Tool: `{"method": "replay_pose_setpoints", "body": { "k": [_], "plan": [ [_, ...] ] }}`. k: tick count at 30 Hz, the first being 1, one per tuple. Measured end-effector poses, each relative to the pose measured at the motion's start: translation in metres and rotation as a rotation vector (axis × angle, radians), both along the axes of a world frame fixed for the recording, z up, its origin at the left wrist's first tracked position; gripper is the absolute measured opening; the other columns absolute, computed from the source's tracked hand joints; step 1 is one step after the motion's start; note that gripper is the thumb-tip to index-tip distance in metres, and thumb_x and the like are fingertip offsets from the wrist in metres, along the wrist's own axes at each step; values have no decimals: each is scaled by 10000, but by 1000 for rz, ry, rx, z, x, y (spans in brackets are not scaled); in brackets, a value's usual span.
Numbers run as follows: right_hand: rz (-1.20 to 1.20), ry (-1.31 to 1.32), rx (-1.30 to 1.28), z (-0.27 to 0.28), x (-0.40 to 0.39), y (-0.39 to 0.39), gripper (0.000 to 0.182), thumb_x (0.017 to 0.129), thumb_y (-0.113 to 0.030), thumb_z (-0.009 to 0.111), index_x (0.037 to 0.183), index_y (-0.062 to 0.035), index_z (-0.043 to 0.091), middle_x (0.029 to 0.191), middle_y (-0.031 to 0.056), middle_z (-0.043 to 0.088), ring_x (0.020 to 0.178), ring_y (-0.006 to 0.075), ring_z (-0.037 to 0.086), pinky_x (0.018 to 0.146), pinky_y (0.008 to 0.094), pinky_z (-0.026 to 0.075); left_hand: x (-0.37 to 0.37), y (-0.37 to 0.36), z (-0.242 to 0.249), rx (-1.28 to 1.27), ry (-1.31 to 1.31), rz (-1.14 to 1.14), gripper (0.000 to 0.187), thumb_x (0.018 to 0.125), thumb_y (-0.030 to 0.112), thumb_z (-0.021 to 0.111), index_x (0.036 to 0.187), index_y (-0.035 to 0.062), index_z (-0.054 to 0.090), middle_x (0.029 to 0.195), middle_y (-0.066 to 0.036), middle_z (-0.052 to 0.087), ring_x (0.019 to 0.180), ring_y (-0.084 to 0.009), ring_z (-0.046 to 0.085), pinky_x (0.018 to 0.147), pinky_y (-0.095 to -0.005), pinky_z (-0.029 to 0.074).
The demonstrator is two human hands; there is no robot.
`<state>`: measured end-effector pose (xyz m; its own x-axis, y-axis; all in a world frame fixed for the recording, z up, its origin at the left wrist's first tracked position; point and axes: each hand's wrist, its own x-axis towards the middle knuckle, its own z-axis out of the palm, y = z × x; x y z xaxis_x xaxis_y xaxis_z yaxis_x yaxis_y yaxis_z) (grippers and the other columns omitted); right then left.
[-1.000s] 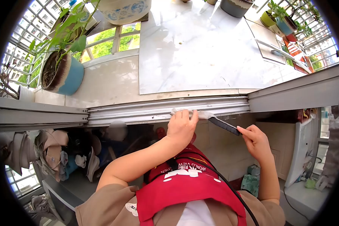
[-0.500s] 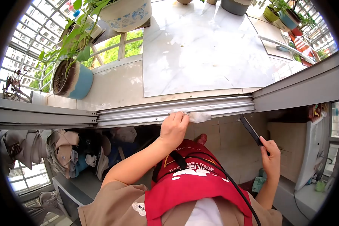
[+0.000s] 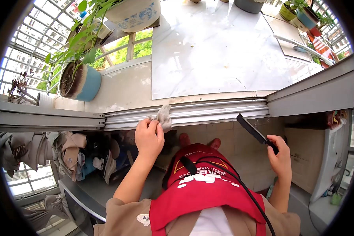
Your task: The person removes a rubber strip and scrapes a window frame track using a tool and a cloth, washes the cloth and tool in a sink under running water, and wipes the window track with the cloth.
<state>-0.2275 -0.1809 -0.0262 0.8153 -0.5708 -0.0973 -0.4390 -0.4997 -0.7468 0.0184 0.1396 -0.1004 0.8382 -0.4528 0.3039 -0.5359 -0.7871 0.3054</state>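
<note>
My left hand (image 3: pixel 148 138) is closed on a greyish-white cloth (image 3: pixel 164 118). It presses the cloth against the silver sliding-window track (image 3: pixel 208 111), left of the track's middle. Part of the cloth sticks out beyond my fingers across the rails. My right hand (image 3: pixel 280 155) grips the handle end of a long, narrow black brush (image 3: pixel 251 129). The brush points up and to the left, its far end just below the right part of the track and apart from the cloth.
Beyond the track lies a white marble-look slab (image 3: pixel 220 55). A blue plant pot (image 3: pixel 86 83) leans at the left, near a larger patterned pot (image 3: pixel 135 15). Grey frames (image 3: pixel 314 88) flank the track. Hanging clothes (image 3: pixel 72 151) and a white basin (image 3: pixel 322 165) are below.
My left hand has slid left along the track with the cloth, which now stands up over the rails. The brush in my right hand has shifted slightly left and up.
</note>
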Motion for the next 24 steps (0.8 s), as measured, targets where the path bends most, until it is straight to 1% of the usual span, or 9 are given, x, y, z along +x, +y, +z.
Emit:
{"method": "replay_pose_setpoints", "body": {
  "k": [2, 7, 10, 15, 17, 18, 21, 23, 24],
  "plan": [
    [10, -5, 4, -1, -1, 1, 296, 794, 48, 559, 1083, 12, 611, 949, 143, 626, 866, 252, 621, 808, 327, 487, -4, -12, -5, 1, -13, 1, 103, 837, 158, 671, 853, 60, 646, 879, -109, 580, 813, -313, 575, 711, -419, 472],
    [14, 22, 33, -5, -13, 7, 287, 784, 46, 564, 1064, 10, 612, 934, 140, 621, 855, 259, 619, 793, 321, 486, -17, -68, -10, -98, 134, -145, 74, 821, 130, 690, 822, 74, 641, 853, -97, 593, 818, -308, 586, 718, -413, 473],
    [-6, 45, 65, -5, -18, 9, 297, 798, 61, 555, 1088, 21, 603, 977, 112, 615, 910, 195, 608, 851, 291, 471, -24, -99, -15, -208, 245, -256, 152, 805, 61, 657, 949, 73, 610, 899, -116, 603, 851, -330, 590, 743, -421, 482],
    [-93, -21, 40, -4, -25, 11, 284, 803, 53, 564, 1081, 17, 608, 951, 110, 619, 894, 198, 612, 830, 295, 475, -27, -151, -12, -305, 479, -459, 268, 796, 1, 607, 1057, 52, 570, 973, -143, 603, 911, -347, 599, 774, -417, 499],
    [-156, -62, 10, -6, -31, 11, 277, 803, 46, 568, 1075, 12, 611, 917, 114, 620, 865, 214, 619, 803, 303, 481, -30, -175, -3, -489, 545, -498, 285, 793, -15, 601, 1073, 25, 565, 989, -159, 593, 902, -336, 612, 773, -399, 511],
    [-286, -84, 45, -6, -35, 11, 279, 819, 52, 555, 1090, 13, 609, 916, 97, 620, 882, 190, 616, 813, 294, 478, -33, -188, 10, -523, 589, -518, 286, 794, -38, 590, 1075, 11, 567, 996, -168, 585, 895, -314, 619, 770, -384, 514],
    [-424, -93, 41, -10, -52, 7, 333, 856, 67, 531, 1182, 12, 570, 952, 59, 606, 931, 134, 601, 833, 261, 470, -44, -233, 5, -646, 564, -716, 264, 793, -53, 584, 1050, 11, 575, 978, -159, 586, 890, -305, 615, 756, -378, 513],
    [-507, -143, 158, -8, -57, 13, 383, 851, 73, 538, 1230, 19, 525, 992, 64, 590, 922, 129, 597, 823, 244, 466, -52, -257, -1, -609, 347, -887, 210, 760, -55, 596, 956, 18, 612, 928, -123, 586, 872, -309, 596, 739, -391, 514],
    [-512, -143, 305, -5, -59, 16, 398, 864, 79, 542, 1254, 17, 498, 1006, 63, 572, 865, 88, 572, 743, 211, 462, -55, -264, -18, -496, 302, -917, 201, 752, -38, 602, 941, 27, 622, 925, -115, 589, 868, -307, 591, 750, -393, 506]
  ]
}}
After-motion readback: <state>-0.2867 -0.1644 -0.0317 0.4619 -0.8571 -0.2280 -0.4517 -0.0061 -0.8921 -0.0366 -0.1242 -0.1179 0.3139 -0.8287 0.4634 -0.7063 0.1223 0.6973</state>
